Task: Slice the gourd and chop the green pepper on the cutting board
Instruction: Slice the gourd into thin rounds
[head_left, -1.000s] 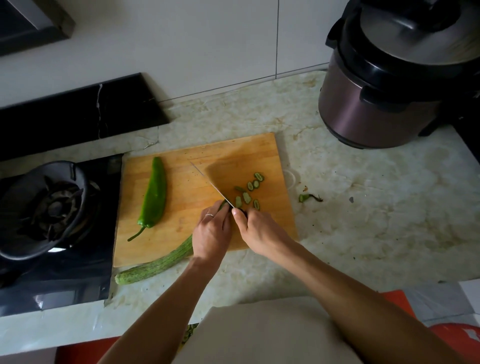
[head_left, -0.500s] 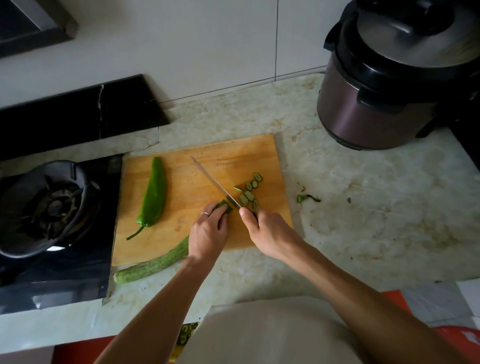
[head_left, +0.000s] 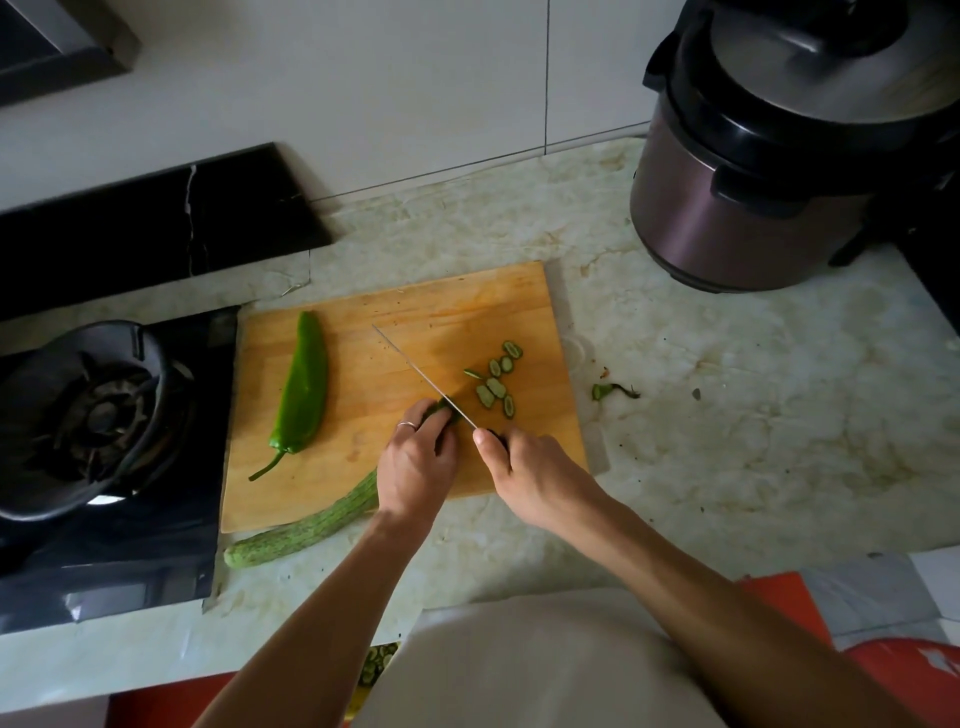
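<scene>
Knife at the gourd's cut end

Hands meet at the near middle of the cutting board (head_left: 395, 312). The left hand (head_left: 415, 467), a ring on one finger, curls its fingers down over the gourd (head_left: 306, 525) and pins it to the wood, fingertips right behind the cut end. The right hand (head_left: 530, 467) is wrapped round the dark handle of a knife (head_left: 421, 376), thumb lying along the top. The thin blade runs from that hand far and left across the board, its edge just beside the left fingertips at the gourd's cut end.

From under the left hand the striped, pale green gourd slants near and left, passing off the board's near edge, so its rounded tip rests on the marble counter (head_left: 727, 415). A small scatter of gourd slices (head_left: 496, 384) lies flat on the board just right of the blade. The green pepper (head_left: 304, 384) lies whole on the left part of the board, stem pointing near, well apart from the knife.

On the counter right of the board sits a green scrap (head_left: 608, 391). A gas burner (head_left: 88, 415) stands at the left, a dark pressure cooker (head_left: 769, 156) at the far right.
</scene>
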